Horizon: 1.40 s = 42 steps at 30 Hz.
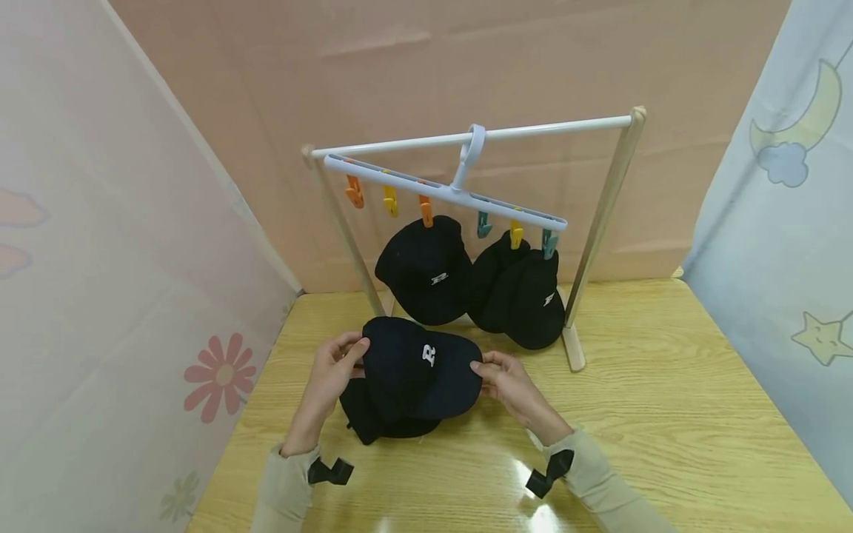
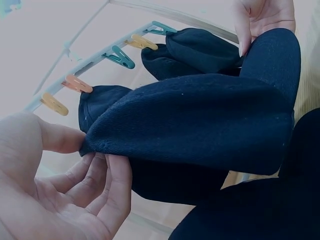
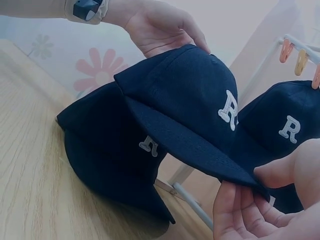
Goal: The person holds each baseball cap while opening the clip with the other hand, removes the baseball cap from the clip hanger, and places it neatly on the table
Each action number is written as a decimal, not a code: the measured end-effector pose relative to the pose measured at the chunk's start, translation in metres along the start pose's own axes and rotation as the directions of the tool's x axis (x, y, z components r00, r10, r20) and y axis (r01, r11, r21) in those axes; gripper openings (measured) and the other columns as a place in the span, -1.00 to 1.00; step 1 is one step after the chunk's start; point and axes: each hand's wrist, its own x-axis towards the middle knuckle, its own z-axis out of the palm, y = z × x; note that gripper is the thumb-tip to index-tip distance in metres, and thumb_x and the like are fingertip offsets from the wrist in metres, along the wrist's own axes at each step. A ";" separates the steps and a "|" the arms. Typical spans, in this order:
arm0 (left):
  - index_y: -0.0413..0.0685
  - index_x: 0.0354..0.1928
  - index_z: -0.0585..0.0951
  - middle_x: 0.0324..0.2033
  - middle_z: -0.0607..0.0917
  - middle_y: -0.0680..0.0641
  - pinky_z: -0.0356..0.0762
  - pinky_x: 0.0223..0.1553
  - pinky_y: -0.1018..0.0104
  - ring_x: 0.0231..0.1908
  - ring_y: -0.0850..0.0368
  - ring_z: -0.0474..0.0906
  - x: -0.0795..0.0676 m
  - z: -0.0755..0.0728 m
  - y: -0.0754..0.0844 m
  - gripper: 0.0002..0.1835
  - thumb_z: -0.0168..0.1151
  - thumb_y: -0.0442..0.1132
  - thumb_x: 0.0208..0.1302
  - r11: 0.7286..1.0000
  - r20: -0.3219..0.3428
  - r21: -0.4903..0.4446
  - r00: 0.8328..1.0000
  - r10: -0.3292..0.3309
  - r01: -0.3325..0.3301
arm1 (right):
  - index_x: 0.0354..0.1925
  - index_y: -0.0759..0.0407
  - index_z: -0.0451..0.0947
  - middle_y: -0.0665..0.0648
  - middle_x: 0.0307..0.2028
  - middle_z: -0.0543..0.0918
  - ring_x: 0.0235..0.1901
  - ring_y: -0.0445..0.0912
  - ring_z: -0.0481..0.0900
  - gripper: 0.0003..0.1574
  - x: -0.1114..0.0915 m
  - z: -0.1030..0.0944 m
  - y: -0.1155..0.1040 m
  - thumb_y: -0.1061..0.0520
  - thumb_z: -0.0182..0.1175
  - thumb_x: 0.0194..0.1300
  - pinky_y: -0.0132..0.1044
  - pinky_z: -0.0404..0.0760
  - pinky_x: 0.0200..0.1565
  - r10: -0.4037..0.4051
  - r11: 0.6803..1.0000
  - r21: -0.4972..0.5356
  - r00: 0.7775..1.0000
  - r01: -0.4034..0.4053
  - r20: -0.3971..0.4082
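A dark baseball cap (image 1: 400,366) with a white letter R is held up between both hands. My left hand (image 1: 329,374) pinches the crown's top; in the left wrist view, thumb and fingers of the left hand (image 2: 75,185) meet on the cloth. My right hand (image 1: 513,389) grips the brim's edge, also plain in the right wrist view, where the right hand (image 3: 270,200) has its thumb above and fingers below. Behind and under the held cap, a second dark cap (image 3: 95,145) lies on the table, partly hidden, its own R partly showing.
A clip hanger (image 1: 393,178) hangs from a white rail (image 1: 553,130) on a wooden-legged stand. Several dark caps (image 1: 426,270) hang from its clips towards the middle and right. Orange (image 1: 355,194) and yellow (image 1: 390,202) clips at the left hold nothing. A wooden table (image 1: 666,414) lies below.
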 end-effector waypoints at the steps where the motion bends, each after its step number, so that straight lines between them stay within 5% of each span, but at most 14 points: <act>1: -0.35 0.18 0.65 -0.15 0.73 -0.13 0.75 -0.24 0.32 -0.28 0.15 0.68 0.000 0.000 -0.001 -0.68 0.19 -0.24 0.63 1.000 -0.002 0.000 1.000 -0.004 0.004 | -0.02 0.27 0.50 -0.04 -0.30 0.72 -0.29 -0.16 0.68 -0.82 0.000 0.000 0.000 0.18 0.24 0.57 -0.26 0.69 -0.15 0.000 1.000 -0.004 1.000 0.000 -0.004; 14: -0.35 0.17 0.66 -0.27 0.75 -0.01 0.74 -0.27 0.33 -0.31 0.15 0.70 -0.001 -0.003 -0.013 -0.67 0.11 -0.21 0.68 0.999 -0.021 -0.008 0.999 -0.041 0.041 | 0.07 0.39 0.52 -0.04 -0.28 0.75 -0.28 -0.17 0.69 -0.72 0.005 0.002 0.006 0.18 0.22 0.57 -0.29 0.70 -0.17 -0.009 1.000 -0.028 1.000 0.009 0.002; 28: -0.34 0.29 0.63 0.06 0.74 -0.33 0.76 -0.25 0.35 -0.26 0.12 0.71 -0.003 -0.005 -0.020 -0.61 0.18 -0.20 0.64 0.997 -0.030 0.031 0.997 -0.073 0.074 | 0.25 0.49 0.51 0.05 -0.14 0.76 -0.29 -0.11 0.65 -0.56 0.008 0.000 0.014 0.18 0.18 0.60 -0.21 0.68 -0.14 0.001 0.995 -0.097 1.000 -0.002 -0.014; 42: -0.38 0.24 0.68 -0.11 0.78 -0.24 0.79 -0.29 0.31 -0.33 0.15 0.73 -0.005 -0.006 -0.028 -0.64 0.28 -0.27 0.57 0.998 -0.053 0.016 0.997 -0.053 0.054 | 0.22 0.47 0.52 0.07 -0.17 0.76 -0.33 -0.13 0.63 -0.57 0.009 0.001 0.021 0.16 0.21 0.59 -0.25 0.66 -0.20 -0.003 0.993 -0.117 1.000 -0.001 -0.030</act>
